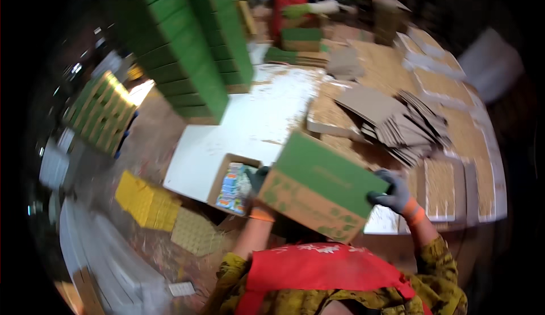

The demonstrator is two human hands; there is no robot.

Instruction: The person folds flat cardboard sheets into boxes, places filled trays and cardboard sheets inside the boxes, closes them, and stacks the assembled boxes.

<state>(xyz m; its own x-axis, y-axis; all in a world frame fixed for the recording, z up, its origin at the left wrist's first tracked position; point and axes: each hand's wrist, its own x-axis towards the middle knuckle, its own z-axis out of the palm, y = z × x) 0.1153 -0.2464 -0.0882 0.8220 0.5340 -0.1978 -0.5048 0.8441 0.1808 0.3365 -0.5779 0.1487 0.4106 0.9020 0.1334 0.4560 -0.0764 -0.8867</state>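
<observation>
A green and brown cardboard box (326, 170) is tilted in front of my chest, above the near edge of the table. At its left end is my left hand (258, 180), in a dark glove with an orange cuff, its fingers partly hidden behind the box. My right hand (393, 193), in a grey glove, grips the right end with its thumb and fingers. Close to my left hand stands an open carton (214, 193) with colourful printed packets (231, 189) inside.
Tall stacks of green boxes (193, 53) stand on the white tabletop (227, 139) at the far left. Grey cardboard pieces (406, 130) and trays of tan shredded material (440, 187) cover the right side. Across the table is another person (295, 2). A yellow block (149, 201) sits on the floor.
</observation>
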